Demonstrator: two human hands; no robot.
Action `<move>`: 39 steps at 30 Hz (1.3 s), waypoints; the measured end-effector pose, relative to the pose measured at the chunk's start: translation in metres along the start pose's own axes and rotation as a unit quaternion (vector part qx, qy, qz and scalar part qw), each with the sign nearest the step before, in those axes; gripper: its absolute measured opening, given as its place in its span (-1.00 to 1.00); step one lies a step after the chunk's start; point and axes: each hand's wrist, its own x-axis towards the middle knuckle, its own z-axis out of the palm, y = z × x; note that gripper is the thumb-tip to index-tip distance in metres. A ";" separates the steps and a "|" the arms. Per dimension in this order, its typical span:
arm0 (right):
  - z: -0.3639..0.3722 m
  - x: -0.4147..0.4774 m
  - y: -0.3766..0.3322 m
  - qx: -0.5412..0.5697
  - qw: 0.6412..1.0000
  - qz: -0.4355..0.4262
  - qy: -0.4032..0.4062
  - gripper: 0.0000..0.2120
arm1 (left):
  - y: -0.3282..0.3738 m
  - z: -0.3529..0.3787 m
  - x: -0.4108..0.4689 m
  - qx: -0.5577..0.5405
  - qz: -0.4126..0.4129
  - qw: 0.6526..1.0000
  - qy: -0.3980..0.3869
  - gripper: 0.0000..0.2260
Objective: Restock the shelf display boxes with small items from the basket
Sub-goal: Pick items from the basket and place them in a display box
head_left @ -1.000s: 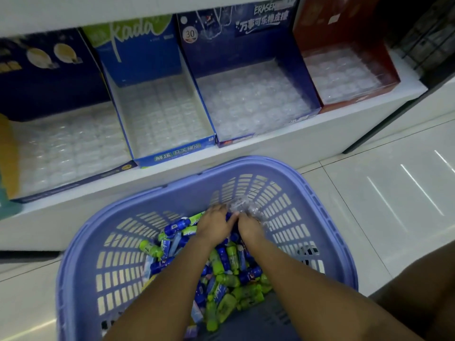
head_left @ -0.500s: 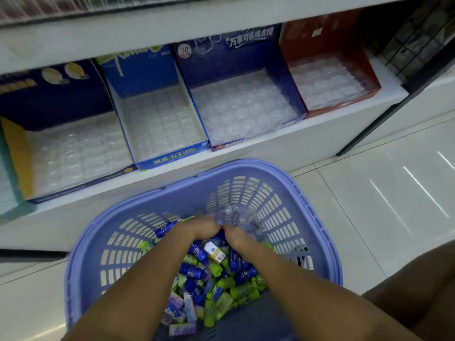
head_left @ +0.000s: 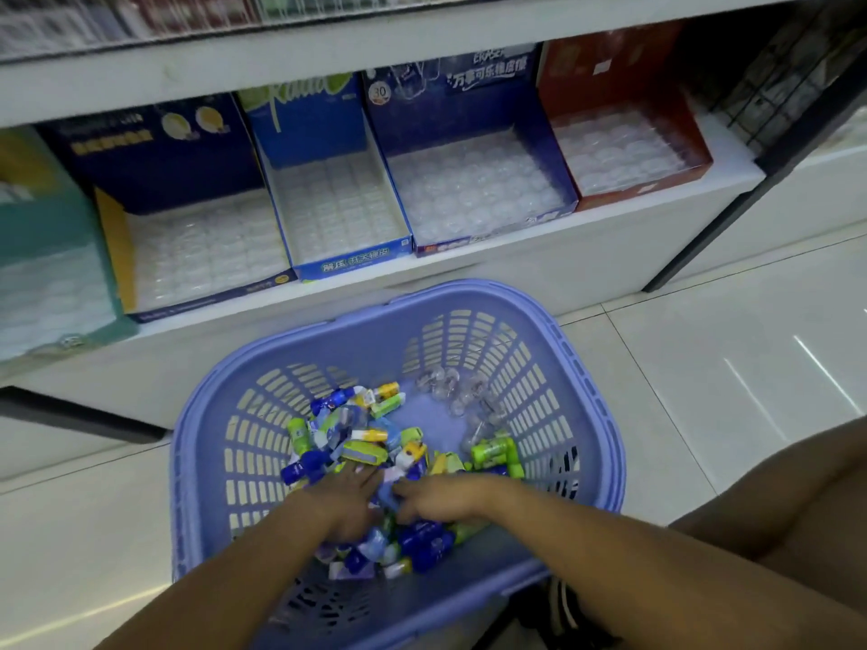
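A lilac plastic basket (head_left: 591,368) stands on the floor below the shelf. It holds a pile of small blue, green and yellow wrapped items (head_left: 361,438) and some clear round capsules (head_left: 450,391) near its far wall. My left hand (head_left: 347,501) lies on the near part of the pile with its fingers spread. My right hand (head_left: 441,499) rests beside it, fingers pointing left, almost touching the left. Neither hand visibly grips an item. On the shelf stand a dark blue box (head_left: 187,246), a blue box (head_left: 338,213), a navy eraser box (head_left: 474,190) and a red box (head_left: 624,152), each showing only a clear plastic tray inside.
A teal box (head_left: 42,274) sits at the shelf's left end. An upper shelf edge (head_left: 422,35) overhangs the boxes. A dark post (head_left: 732,218) and wire rack stand at the right. White floor tiles (head_left: 703,368) lie right of the basket. My knee (head_left: 797,499) is at lower right.
Both hands have drawn back from the far side of the pile, by the clear capsules, to its near side. The items have been stirred and spread out. The view has tilted upward.
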 end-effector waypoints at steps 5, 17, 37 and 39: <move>-0.049 0.002 0.035 -0.162 0.960 0.122 0.195 -0.78 | 0.013 -0.031 -0.006 -0.116 -0.044 0.992 0.016 -0.79; -0.047 0.048 0.088 -0.117 0.940 0.228 0.226 -0.51 | 0.041 -0.056 0.088 -0.172 0.065 0.955 0.232 -0.49; -0.034 0.025 0.060 0.326 0.923 0.199 0.050 -0.62 | 0.040 -0.078 0.062 -0.136 0.043 0.989 -0.029 -0.72; -0.021 0.019 0.046 0.340 0.927 0.139 0.072 -0.70 | 0.037 -0.080 0.050 -0.083 0.028 0.994 -0.071 -0.76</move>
